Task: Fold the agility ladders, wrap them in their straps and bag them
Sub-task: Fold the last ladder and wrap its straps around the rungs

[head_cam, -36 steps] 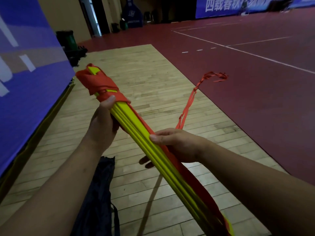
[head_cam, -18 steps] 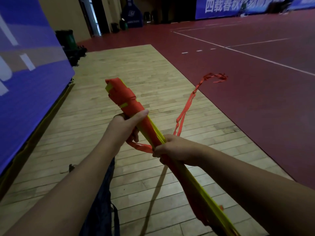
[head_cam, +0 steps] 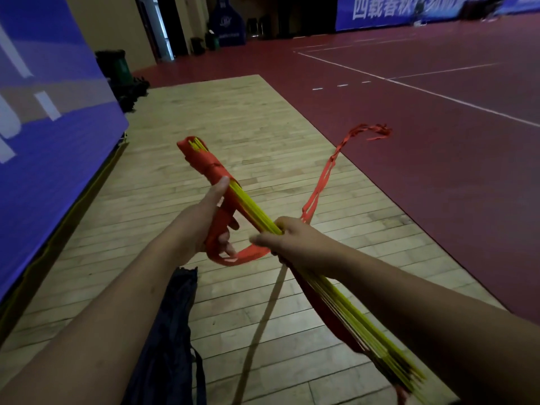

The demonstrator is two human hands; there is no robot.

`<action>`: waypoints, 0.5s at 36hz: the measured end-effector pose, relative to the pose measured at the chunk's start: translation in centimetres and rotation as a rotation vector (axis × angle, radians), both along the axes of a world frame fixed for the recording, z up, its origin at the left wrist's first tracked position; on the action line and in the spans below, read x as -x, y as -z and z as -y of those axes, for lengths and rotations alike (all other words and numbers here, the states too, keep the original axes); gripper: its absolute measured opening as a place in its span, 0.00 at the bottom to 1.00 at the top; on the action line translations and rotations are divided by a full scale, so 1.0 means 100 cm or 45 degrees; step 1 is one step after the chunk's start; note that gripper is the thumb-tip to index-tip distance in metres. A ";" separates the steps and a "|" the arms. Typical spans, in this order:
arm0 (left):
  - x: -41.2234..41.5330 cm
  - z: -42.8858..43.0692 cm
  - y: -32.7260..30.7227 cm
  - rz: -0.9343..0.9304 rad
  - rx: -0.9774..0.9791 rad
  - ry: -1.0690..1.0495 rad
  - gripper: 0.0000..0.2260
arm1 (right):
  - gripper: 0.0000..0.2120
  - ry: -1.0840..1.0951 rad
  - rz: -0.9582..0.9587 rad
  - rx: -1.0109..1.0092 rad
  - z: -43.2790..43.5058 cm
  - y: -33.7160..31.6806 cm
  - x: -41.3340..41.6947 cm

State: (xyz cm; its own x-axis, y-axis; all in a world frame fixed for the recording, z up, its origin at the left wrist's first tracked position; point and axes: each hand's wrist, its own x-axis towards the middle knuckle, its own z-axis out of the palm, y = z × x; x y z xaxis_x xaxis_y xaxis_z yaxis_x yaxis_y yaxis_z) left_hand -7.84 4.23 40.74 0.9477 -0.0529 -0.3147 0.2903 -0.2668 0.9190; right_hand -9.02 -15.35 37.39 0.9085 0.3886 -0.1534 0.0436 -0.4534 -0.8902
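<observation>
1 bundle | 1 bag | left grip clasps strap | right grip clasps bundle

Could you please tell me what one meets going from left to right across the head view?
Blue banner → left hand → right hand → loose end of the red strap.

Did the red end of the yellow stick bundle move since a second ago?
Yes. The bundle's red-wrapped end has shifted right and nearer the person, away from the blue banner; the loose strap tail stayed put.
</observation>
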 end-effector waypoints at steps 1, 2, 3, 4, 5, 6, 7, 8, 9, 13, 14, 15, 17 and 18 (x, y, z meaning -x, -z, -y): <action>0.000 0.000 0.000 0.034 0.015 -0.033 0.37 | 0.22 0.023 -0.048 -0.056 0.002 0.000 -0.001; -0.001 0.001 -0.001 0.096 0.032 -0.065 0.33 | 0.22 0.052 -0.112 -0.143 0.005 -0.001 -0.001; -0.002 0.002 -0.001 0.169 0.058 -0.096 0.29 | 0.21 0.074 -0.147 -0.211 0.007 -0.003 -0.002; -0.003 0.004 -0.002 0.239 0.112 -0.119 0.25 | 0.19 0.085 -0.136 -0.232 0.009 -0.003 -0.004; -0.004 0.005 -0.003 0.290 0.189 -0.132 0.21 | 0.18 0.079 -0.105 -0.222 0.011 -0.003 -0.004; -0.004 0.007 -0.004 0.326 0.265 -0.135 0.18 | 0.17 0.066 -0.081 -0.208 0.013 -0.002 -0.005; -0.004 0.007 -0.003 0.355 0.321 -0.118 0.15 | 0.16 0.052 -0.076 -0.194 0.015 -0.002 -0.006; -0.005 0.008 -0.003 0.379 0.359 -0.077 0.14 | 0.16 0.035 -0.086 -0.169 0.018 -0.003 -0.007; -0.005 0.006 -0.002 0.397 0.378 -0.023 0.13 | 0.17 0.007 -0.102 -0.133 0.019 -0.004 -0.008; -0.001 -0.001 -0.002 0.436 0.390 0.236 0.15 | 0.15 -0.084 -0.093 -0.080 0.022 -0.008 -0.007; 0.001 -0.001 -0.002 0.447 0.383 0.262 0.15 | 0.13 -0.107 -0.109 -0.128 0.021 -0.007 -0.005; 0.003 0.000 -0.002 0.457 0.371 0.263 0.14 | 0.11 -0.139 -0.157 -0.199 0.020 -0.006 -0.002; 0.005 0.003 -0.003 0.471 0.310 0.211 0.12 | 0.10 -0.205 -0.309 -0.324 0.017 -0.003 0.003; 0.005 0.004 -0.003 0.469 0.263 0.181 0.11 | 0.10 -0.226 -0.356 -0.345 0.016 -0.002 0.005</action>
